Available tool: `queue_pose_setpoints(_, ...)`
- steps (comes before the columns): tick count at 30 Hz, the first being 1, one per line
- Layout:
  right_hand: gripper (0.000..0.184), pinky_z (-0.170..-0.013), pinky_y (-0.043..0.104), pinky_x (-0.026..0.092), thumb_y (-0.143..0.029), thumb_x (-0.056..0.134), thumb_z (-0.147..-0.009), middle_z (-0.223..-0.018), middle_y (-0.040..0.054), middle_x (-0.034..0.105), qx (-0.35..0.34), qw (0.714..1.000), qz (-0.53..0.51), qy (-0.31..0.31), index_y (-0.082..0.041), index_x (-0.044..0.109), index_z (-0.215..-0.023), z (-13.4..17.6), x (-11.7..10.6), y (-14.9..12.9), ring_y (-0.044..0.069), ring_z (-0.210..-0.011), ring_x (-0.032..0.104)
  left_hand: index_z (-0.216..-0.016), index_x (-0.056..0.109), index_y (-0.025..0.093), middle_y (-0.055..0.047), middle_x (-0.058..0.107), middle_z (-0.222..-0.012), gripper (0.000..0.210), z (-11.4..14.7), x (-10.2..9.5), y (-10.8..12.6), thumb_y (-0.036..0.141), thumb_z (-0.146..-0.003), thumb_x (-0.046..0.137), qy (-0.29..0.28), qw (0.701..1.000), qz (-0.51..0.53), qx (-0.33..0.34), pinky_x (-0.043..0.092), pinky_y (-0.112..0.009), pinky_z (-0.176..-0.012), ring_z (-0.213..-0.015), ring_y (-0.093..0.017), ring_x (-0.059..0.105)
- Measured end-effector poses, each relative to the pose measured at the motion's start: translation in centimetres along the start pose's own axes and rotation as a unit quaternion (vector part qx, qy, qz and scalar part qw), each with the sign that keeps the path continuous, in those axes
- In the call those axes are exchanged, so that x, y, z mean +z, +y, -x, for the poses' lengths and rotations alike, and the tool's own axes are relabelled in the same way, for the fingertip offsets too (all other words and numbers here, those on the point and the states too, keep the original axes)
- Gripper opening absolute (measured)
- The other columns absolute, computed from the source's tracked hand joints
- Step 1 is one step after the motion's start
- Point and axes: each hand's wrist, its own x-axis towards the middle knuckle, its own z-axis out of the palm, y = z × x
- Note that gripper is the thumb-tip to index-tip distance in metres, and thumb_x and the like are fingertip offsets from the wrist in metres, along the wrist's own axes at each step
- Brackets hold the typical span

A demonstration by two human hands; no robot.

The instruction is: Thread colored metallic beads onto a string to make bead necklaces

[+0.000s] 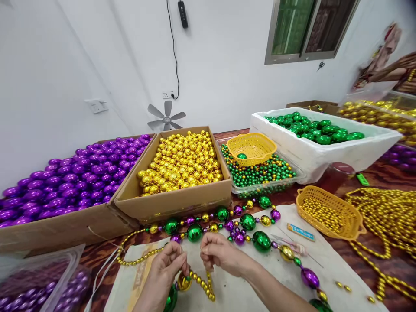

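- Our left hand (pixel 169 266) has thumb and fingers pinched together on a thin thread (pixel 180 248) that shows above the fingertips.
- Our right hand (pixel 221 253) sits just beside it, a small gap between the two; its fingers are curled, and we cannot tell what they grip.
- The necklace (pixel 195 232) lies around our hands: a large gold bead (pixel 184 281) hangs right under the left fingers, and small gold beads (pixel 203 284) dangle below and between both hands.
- Its big green, purple and gold beads run in rows just beyond our fingertips, then curve down past our right forearm.
- Under us is the pale cloth (pixel 234 299), showing between that forearm and the curve of beads.
- On its right side we have a packet (pixel 300 232) and loose gold beads (pixel 339 284).
- The gold box (pixel 182 201) walls off the far side, close behind the rows; the purple box (pixel 65 234) adjoins it on the left.
- Near our left, a clear tub (pixel 69 253) stands beside the cloth.
- To the right, a basket (pixel 325 228) overlaps the cloth's edge, with gold strings (pixel 383 216) beyond.
- Farther back stands the foam box (pixel 286 147).
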Motion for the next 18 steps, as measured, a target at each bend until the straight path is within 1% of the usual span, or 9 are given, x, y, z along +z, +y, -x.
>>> queue_pose_setpoints(3,0.009,-0.043,0.020,0.039,-0.019,0.063,-0.067,-0.056,-0.0019,0.059,-0.005,0.999,0.031,0.009,-0.015,0.057,-0.072,0.1,0.3,-1.0,0.009,-0.043,0.053,-0.074,0.053,0.019,0.001,0.059,-0.060,0.026,-0.1,-0.5,-0.4,0.039,-0.080,0.069,-0.019,1.000,0.008,-0.010,0.041,-0.026,-0.061,-0.059,-0.015,0.055)
queue_pose_setpoints(6,0.012,-0.043,0.023,0.045,-0.019,0.065,-0.065,-0.056,0.0011,0.063,-0.011,0.999,0.053,0.004,-0.013,0.058,-0.073,-0.1,1.1,-2.2,0.012,-0.044,0.057,-0.072,0.055,0.019,-0.001,0.060,-0.061,0.029,-0.6,-0.6,-0.3,0.043,-0.079,0.070,-0.032,0.999,0.013,-0.006,0.042,-0.027,-0.063,-0.061,-0.016,0.055)
queue_pose_setpoints(9,0.014,-0.045,0.027,0.050,-0.021,0.067,-0.066,-0.058,0.0029,0.065,-0.026,0.998,0.061,0.002,-0.013,0.059,-0.075,-0.7,2.2,-3.1,0.014,-0.046,0.060,-0.071,0.055,0.018,-0.001,0.061,-0.069,0.031,-1.0,0.2,0.4,0.043,-0.075,0.073,-0.056,0.998,0.022,0.004,0.041,-0.026,-0.063,-0.066,-0.015,0.054)
queue_pose_setpoints(12,0.018,-0.047,0.029,0.053,-0.027,0.068,-0.071,-0.062,0.0021,0.065,-0.055,0.997,0.049,0.021,-0.014,0.058,-0.077,-1.0,2.8,-3.2,0.014,-0.050,0.061,-0.070,0.055,0.018,-0.002,0.063,-0.076,0.032,-0.8,1.3,1.1,0.042,-0.073,0.075,-0.089,0.995,0.032,0.010,0.041,-0.026,-0.063,-0.069,-0.016,0.054)
queue_pose_setpoints(15,0.018,-0.048,0.029,0.054,-0.029,0.066,-0.076,-0.064,0.0010,0.063,-0.071,0.996,0.036,0.036,-0.015,0.057,-0.078,-0.7,2.9,-2.9,0.014,-0.053,0.060,-0.072,0.056,0.019,-0.003,0.063,-0.071,0.032,-0.5,1.9,1.1,0.045,-0.074,0.074,-0.088,0.996,0.017,0.012,0.040,-0.026,-0.060,-0.067,-0.017,0.054)
queue_pose_setpoints(18,0.018,-0.050,0.027,0.053,-0.030,0.065,-0.079,-0.066,0.0012,0.063,-0.085,0.995,0.028,0.040,-0.015,0.057,-0.079,-0.3,2.6,-2.8,0.013,-0.056,0.060,-0.071,0.057,0.018,-0.002,0.062,-0.071,0.030,-0.4,2.3,1.1,0.042,-0.073,0.075,-0.069,0.997,-0.004,0.038,0.039,-0.026,-0.064,-0.068,-0.016,0.054)
